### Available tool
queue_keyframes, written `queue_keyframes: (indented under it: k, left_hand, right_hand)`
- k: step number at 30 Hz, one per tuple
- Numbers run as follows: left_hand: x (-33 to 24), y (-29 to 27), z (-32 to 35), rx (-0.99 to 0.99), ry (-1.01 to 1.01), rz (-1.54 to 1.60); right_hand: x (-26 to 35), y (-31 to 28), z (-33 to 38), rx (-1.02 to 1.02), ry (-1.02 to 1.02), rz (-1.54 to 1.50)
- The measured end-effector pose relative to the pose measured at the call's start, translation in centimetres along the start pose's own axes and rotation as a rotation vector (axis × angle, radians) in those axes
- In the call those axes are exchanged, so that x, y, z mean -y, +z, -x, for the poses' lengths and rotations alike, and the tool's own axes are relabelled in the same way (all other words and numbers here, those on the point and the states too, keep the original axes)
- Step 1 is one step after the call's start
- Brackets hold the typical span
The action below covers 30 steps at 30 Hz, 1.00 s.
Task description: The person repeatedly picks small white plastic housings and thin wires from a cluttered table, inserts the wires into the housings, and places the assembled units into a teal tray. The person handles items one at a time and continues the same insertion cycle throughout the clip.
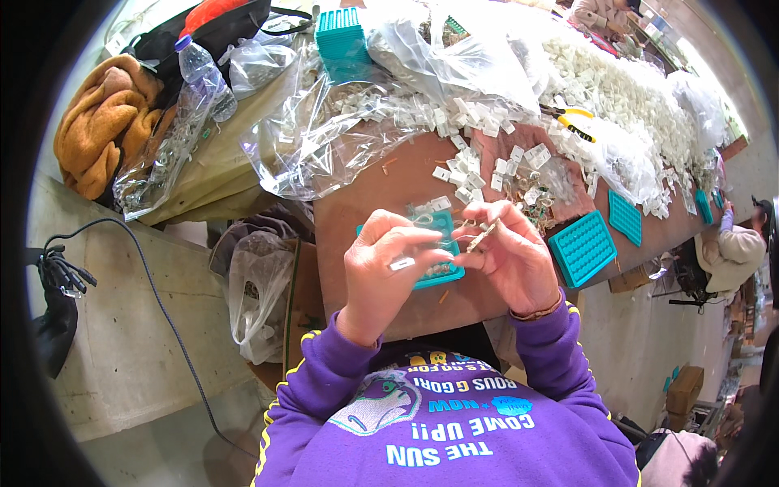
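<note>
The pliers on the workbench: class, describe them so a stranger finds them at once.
Start at the long brown table and follow the heap of white plastic parts to its far right. The pliers lie there, the only yellow-and-black-handled tool among white pieces.

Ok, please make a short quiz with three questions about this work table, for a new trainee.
1. True or false: the left hand pinches a small white plastic piece.
2. What lies directly below both hands? A) a water bottle B) a teal tray C) an orange cloth
3. Fill in: the pliers beside the white parts have ______ handles.

Key:
1. True.
2. B. The water bottle and orange cloth lie far to the left.
3. Yellow.
The right hand holds a thin metal-looking part.
</note>
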State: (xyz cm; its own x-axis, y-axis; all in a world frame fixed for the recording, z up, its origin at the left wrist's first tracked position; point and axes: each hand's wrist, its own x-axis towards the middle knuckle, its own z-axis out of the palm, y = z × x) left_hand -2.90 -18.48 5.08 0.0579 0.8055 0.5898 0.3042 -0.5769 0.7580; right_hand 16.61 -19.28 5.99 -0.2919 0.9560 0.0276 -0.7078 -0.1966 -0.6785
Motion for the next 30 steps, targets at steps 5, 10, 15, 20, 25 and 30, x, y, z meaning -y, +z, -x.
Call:
queue_keyframes:
  k: [5, 10, 15, 20, 25, 30]
  left_hand:
    - [0.1, 0.3, 0.2, -0.016, 0.049, 0.000]
    - [-0.1, 0.0, 0.3, 0.059, 0.001, 0.012]
    - [-0.9, -0.3, 0.4, 0.100, -0.442, 0.371]
    - [-1.1, -0.5, 0.3, 0.044, -0.450, 0.441]
    - [-0.9, -0.2, 0.4, 0.012, -0.281, 0.275]
    - [-1.3, 0.2, 0.7, 0.059, -0.574, 0.612]
  right_hand:
    - [-0.7, -0.5, -0.2, 0.093, 0.112, -0.337]
    - [-0.8, -0.5, -0.1, 0.059, 0.048, -0.144]
    - [-0.6, -0.3, 0.3, -0.020, 0.031, -0.108]
    - [-1.0, -0.3, 0.4, 0.043, -0.013, -0.174]
    - [-0.8, -0.2, 0.7, 0.143, -0.076, -0.142]
    - [0.0, 1.0, 1.5, -0.081, -0.143, 0.356]
